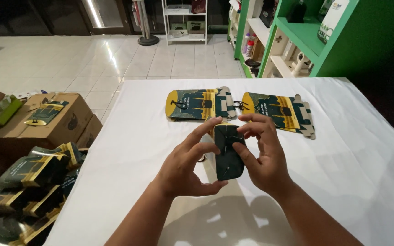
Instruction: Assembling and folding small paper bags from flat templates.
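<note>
A small dark green and yellow cardboard pouch box (228, 152) is held upright above the white table (352, 150). My left hand (190, 166) grips its left side with thumb below and fingers on top. My right hand (261, 155) holds its right side, fingertips pinching the upper edge. Two flat stacks of unfolded boxes of the same print lie beyond the hands: one at the centre (199, 104), the other to the right (280, 111), each with a thin black string.
At the left, a heap of folded boxes (28, 191) lies beside the table, behind it a brown carton (62, 119). Green shelves (297, 32) stand at the back right, a white rack (184, 20) at the far wall on a tiled floor.
</note>
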